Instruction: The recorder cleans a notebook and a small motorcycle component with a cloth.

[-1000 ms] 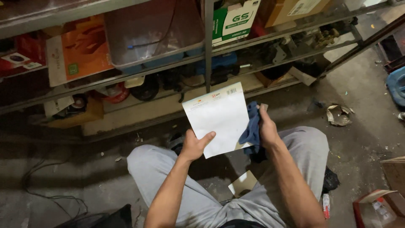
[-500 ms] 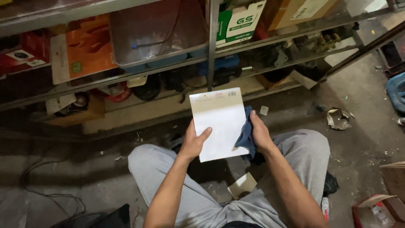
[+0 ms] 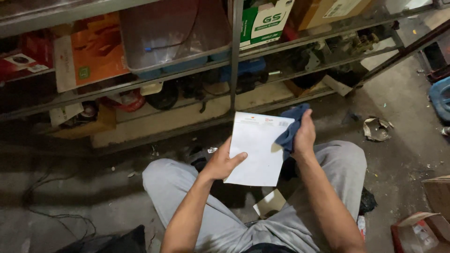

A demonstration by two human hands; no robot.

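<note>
I sit on a concrete floor with my knees apart, facing a metal shelf. My left hand grips the left edge of a flat white box held up in front of me. My right hand holds a dark blue cloth pressed against the box's upper right side. A small piece of cardboard lies on the floor between my legs, below the box.
The metal shelf holds a clear plastic tub, an orange box, a green-and-white carton and dark machine parts. Crumpled scrap lies on the floor at right. A cardboard box sits at bottom right.
The white box has turned more upright and shifted slightly left. My right hand with the cloth has moved along its right edge toward the top corner.
</note>
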